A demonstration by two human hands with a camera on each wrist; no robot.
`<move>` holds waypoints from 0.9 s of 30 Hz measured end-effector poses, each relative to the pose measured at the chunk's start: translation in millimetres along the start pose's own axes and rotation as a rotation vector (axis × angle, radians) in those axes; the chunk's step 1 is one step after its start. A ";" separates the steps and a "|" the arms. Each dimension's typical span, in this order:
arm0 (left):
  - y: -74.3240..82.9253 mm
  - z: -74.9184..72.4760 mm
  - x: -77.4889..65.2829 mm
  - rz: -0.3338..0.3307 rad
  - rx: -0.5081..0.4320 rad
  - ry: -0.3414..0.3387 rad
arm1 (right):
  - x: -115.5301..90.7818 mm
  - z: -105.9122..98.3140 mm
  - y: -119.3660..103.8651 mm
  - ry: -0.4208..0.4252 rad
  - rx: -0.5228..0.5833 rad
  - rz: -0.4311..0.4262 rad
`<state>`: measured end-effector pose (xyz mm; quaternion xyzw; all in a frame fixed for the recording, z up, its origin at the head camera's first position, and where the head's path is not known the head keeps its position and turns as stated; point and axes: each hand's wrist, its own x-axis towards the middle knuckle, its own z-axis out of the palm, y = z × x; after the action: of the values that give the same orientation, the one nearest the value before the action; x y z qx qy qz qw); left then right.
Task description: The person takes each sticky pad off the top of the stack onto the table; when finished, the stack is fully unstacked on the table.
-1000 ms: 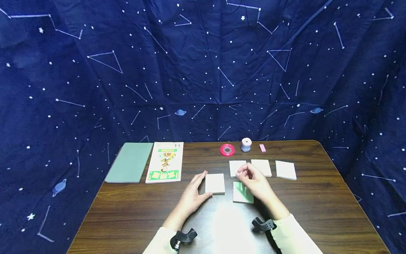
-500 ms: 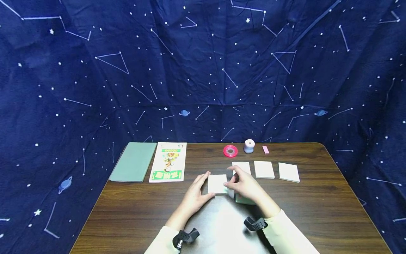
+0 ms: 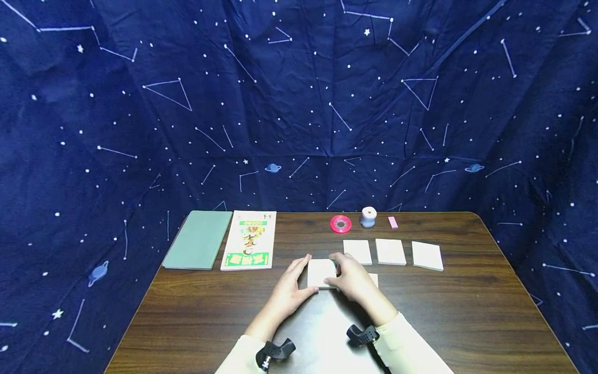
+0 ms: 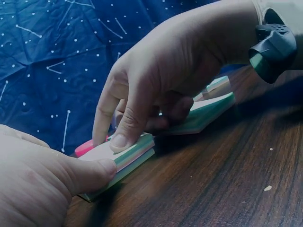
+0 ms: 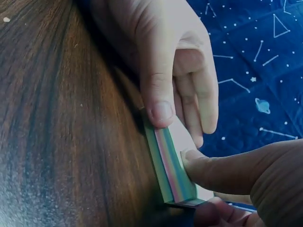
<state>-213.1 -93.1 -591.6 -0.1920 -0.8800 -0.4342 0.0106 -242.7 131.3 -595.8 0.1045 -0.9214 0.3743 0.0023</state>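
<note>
A square stack of note paper (image 3: 320,274) lies mid-table, white on top, its sides striped green, pink and blue in the right wrist view (image 5: 171,165). My left hand (image 3: 286,293) holds its left side, thumb on the near edge and fingers at the far edge. From the right, my right hand (image 3: 353,282) pinches the stack's upper part between thumb and fingers. The upper layers sit slightly offset from the lower block. Behind the right hand, another square paper pad (image 3: 374,279) is mostly hidden.
A row of three white pads (image 3: 390,252) lies beyond the hands. Farther back are a red ring-shaped spool (image 3: 340,224), a white-and-blue spool (image 3: 368,218) and a pink eraser-like block (image 3: 393,222). At left lie a green folder (image 3: 198,240) and an illustrated booklet (image 3: 249,241).
My right hand has moved left from over the green-topped pad to the stack at my left hand. That pad's visible corner now looks pale. My left hand stays at the stack.
</note>
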 end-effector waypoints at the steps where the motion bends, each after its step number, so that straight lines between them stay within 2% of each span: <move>1: 0.4 0.1 0.1 -0.002 0.006 -0.001 | 1.0 2.4 2.8 0.008 0.006 -0.007; 4: 2.8 0.1 0.1 -0.019 0.022 -0.007 | 3.1 8.1 8.7 0.035 -0.001 -0.034; 12: 6.4 1.7 -0.1 -0.031 0.085 0.000 | -0.7 4.5 5.1 0.022 -0.068 -0.105; 15: 7.8 2.0 -1.2 -0.054 0.088 -0.007 | -4.6 -0.5 -4.4 -0.013 -0.023 -0.060; 19: 8.7 2.4 -1.8 -0.062 0.086 -0.013 | -10.8 -11.0 -25.8 -0.060 0.019 0.044; 27: 5.9 3.9 -0.6 -0.023 0.113 0.008 | -14.0 -10.6 -29.9 -0.032 0.007 0.049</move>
<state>-210.0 -87.1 -589.6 -0.1792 -0.9053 -0.3846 0.0201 -224.0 120.4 -568.7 0.0879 -0.9224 0.3755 -0.0222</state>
